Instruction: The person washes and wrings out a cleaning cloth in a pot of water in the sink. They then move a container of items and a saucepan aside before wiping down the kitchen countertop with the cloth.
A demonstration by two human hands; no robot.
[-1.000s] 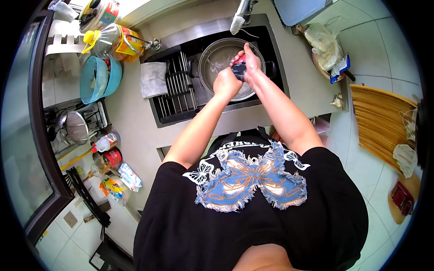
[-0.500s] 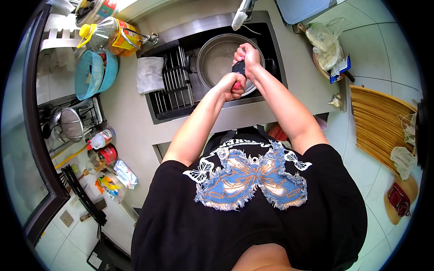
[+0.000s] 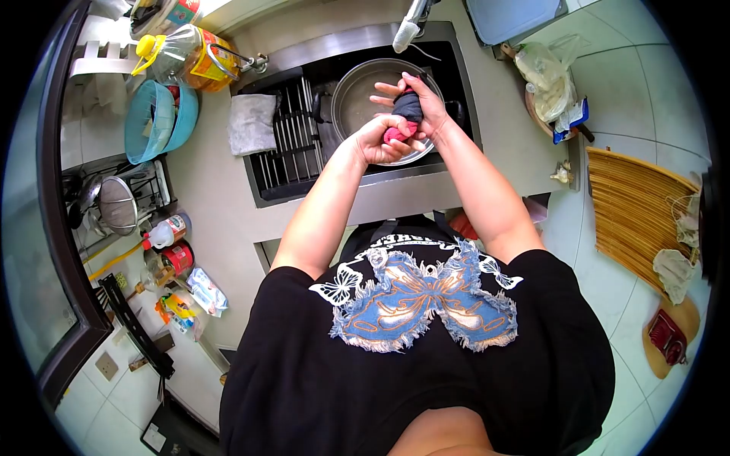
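Note:
Above a round metal pot (image 3: 351,99) in the sink, my two hands hold a bunched black and red cloth (image 3: 408,106); its exact kind does not show. My left hand (image 3: 374,141) has its fingers curled round the lower, red end. At the upper end, my right hand (image 3: 430,109) cradles the dark part against its palm, with some fingers stretched out to the left. The pot holds what looks like cloudy water, partly hidden behind the hands.
A drying rack (image 3: 293,125) spans the sink's left side beside a folded grey cloth (image 3: 253,124). The faucet (image 3: 407,32) hangs over the pot. An oil bottle (image 3: 182,57) and blue basket (image 3: 149,125) stand left. Plastic bags (image 3: 546,76) lie right.
The tight twisting grip has loosened. My right hand's fingers have spread from a fist, and more of the cloth now shows, bunched up between the hands.

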